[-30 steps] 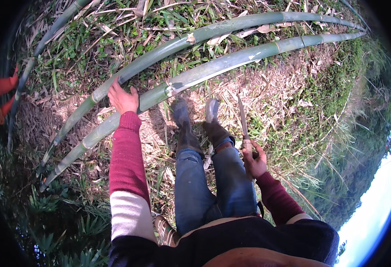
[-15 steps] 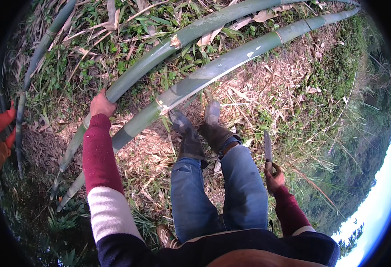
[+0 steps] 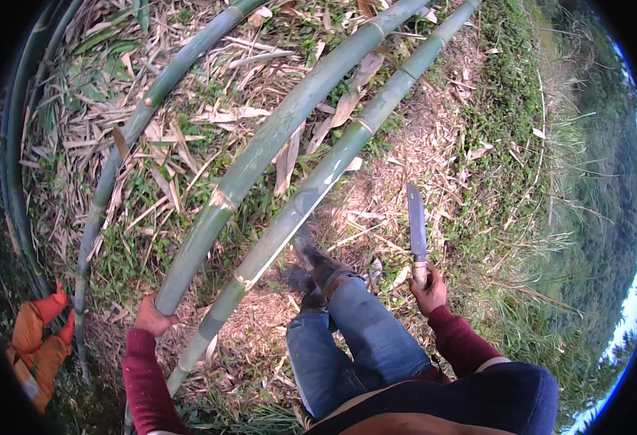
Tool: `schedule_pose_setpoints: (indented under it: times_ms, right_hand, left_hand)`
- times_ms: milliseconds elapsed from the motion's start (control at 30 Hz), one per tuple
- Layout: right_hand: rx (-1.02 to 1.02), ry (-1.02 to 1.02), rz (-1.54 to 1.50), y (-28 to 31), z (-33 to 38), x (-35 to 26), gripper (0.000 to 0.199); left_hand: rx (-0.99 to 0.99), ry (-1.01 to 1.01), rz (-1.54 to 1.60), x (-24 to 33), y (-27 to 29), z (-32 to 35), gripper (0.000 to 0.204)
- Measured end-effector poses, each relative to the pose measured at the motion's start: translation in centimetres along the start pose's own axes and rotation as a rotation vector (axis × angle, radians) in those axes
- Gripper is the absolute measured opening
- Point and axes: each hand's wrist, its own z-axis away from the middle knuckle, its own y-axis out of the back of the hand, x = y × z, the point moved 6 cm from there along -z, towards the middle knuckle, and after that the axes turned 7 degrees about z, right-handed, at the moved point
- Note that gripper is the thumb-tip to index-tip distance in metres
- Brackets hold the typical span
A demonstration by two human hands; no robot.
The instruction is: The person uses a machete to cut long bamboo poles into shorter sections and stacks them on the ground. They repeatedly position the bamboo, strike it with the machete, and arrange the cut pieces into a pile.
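Note:
My left hand (image 3: 155,315) is wrapped round the lower part of a thick green bamboo pole (image 3: 264,148); the fingers under it are partly hidden. Just right of that pole lies a second bamboo pole (image 3: 305,190), with a pale scraped strip along its side and a light ring at a joint. Out to the right, my right hand (image 3: 429,291) grips the handle of a machete (image 3: 417,221). Its broad dark blade points away from me, apart from the bamboo.
Another bamboo pole (image 3: 134,130) lies further left, and several more stems (image 3: 18,152) curve at the far left. A person in orange trousers and red boots (image 3: 39,337) is at the lower left. Dry leaves and green weeds cover the ground; tall grass (image 3: 550,254) borders the right.
My view has shifted, showing more bamboo at the left. My legs have moved in a step. The left hand stays on its pole, and the machete blade now shows broadside.

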Motion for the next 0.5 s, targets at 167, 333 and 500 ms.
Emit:
schedule_pose_setpoints:
  times_ms: [167, 333, 500]
  right_hand:
    - [-0.049, -0.087, 0.036, 7.0, -4.7, -6.0, 0.063]
    - [-0.005, 0.01, 0.015, 9.6, -4.7, -8.6, 0.063]
    - [-0.107, -0.036, -0.41, 8.3, 0.2, -16.7, 0.055]
  left_hand:
    - [0.244, 0.086, -0.236, 2.3, -0.1, 2.7, 0.077]
    - [0.327, 0.162, -0.269, 4.2, 0.6, 3.5, 0.088]
    - [0.253, 0.06, -0.322, 4.4, 2.4, 4.9, 0.076]
